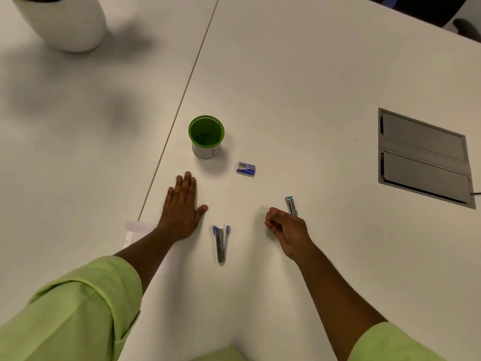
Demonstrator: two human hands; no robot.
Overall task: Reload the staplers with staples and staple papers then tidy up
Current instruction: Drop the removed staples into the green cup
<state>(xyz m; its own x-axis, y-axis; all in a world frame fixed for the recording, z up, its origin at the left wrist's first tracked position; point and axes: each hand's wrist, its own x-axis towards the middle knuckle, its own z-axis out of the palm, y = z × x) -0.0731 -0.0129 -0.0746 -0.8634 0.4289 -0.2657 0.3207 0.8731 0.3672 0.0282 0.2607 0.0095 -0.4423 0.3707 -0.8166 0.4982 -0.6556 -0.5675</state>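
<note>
Staplers first: the blue-and-silver metal stapler point(221, 243) lies on the white table point(312, 87) right between the two arms, hinged open with its blue ends pointing away from me, nothing touching it. Off to the right I've got the second, smaller silver stapler with a light blue tip point(291, 205), lying just beyond the right hand point(287, 230); its near end disappears behind the knuckles, so I can't tell whether they touch. That right hand has its fingers loosely curled inward, and I see nothing gripped in it. Over on the other side, the left hand point(182, 207) is flat on the table, fingers straight and together, thumb spread out toward the open stapler. Under the left forearm lie white sheets of paper point(166, 256), partly covered by the arm. Further out, the small blue box of staples point(246, 168) sits alone, and just left of it stands the green-rimmed round pen cup point(206, 136), upright. A grey rectangular cable hatch point(424, 157) is set into the table far right, and a big white rounded pot point(67, 19) stands top left. Both sleeves point(78, 308) are light green.
</note>
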